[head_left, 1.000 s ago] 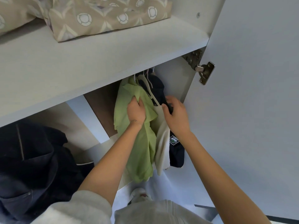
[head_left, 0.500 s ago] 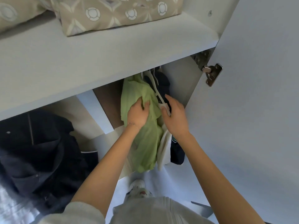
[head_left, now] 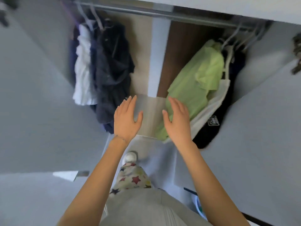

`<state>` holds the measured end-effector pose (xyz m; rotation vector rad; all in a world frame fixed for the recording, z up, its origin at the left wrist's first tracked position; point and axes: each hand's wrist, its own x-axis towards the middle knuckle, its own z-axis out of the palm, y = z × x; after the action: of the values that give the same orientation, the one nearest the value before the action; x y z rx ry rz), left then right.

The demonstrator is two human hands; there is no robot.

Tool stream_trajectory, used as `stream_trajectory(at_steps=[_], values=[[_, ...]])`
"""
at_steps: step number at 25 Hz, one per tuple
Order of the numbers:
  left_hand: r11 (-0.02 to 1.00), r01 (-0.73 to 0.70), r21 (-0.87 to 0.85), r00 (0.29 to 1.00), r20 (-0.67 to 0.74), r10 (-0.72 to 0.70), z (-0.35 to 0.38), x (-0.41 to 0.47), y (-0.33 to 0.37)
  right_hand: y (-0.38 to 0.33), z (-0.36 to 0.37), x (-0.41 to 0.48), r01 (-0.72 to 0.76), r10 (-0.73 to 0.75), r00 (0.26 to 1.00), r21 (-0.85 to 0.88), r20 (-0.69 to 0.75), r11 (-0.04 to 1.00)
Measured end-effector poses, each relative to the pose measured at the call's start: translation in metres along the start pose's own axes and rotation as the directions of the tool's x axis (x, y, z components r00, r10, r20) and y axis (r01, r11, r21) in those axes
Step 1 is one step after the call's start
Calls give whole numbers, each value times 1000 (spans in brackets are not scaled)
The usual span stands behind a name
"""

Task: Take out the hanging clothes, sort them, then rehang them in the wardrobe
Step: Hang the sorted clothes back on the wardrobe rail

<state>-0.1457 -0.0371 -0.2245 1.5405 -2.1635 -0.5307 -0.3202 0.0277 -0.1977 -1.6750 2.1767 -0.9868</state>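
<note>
The left hand (head_left: 126, 119) and the right hand (head_left: 177, 121) are held out before the open wardrobe (head_left: 160, 59). The grip of each is fully open, with straight fingers, and holds nothing. The light green shirt (head_left: 195, 85) hangs at the right end of the rail (head_left: 138, 11), beside a cream garment (head_left: 218, 98) and a black garment (head_left: 211, 132). The right hand is in front of the shirt's lower part; I cannot tell whether it touches. At the left end hang a white garment (head_left: 82, 70) and a dark jacket (head_left: 112, 67).
</note>
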Motion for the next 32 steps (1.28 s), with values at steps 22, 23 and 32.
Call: stream_trajectory(at_steps=[22,23,32], values=[[765,641,-70,626,-529,-573,-277,-470,-308,-421,235,-333,540,-641,607,348,469,766],[735,672,-86,589,-539,-602,-284,-491,-321,-439,245,-349,553,-658,582,360,478,751],[424,874,-238,190,-635,-748,-358,-615,-450,-587,372,-437,641,-798,215,536,563,550]])
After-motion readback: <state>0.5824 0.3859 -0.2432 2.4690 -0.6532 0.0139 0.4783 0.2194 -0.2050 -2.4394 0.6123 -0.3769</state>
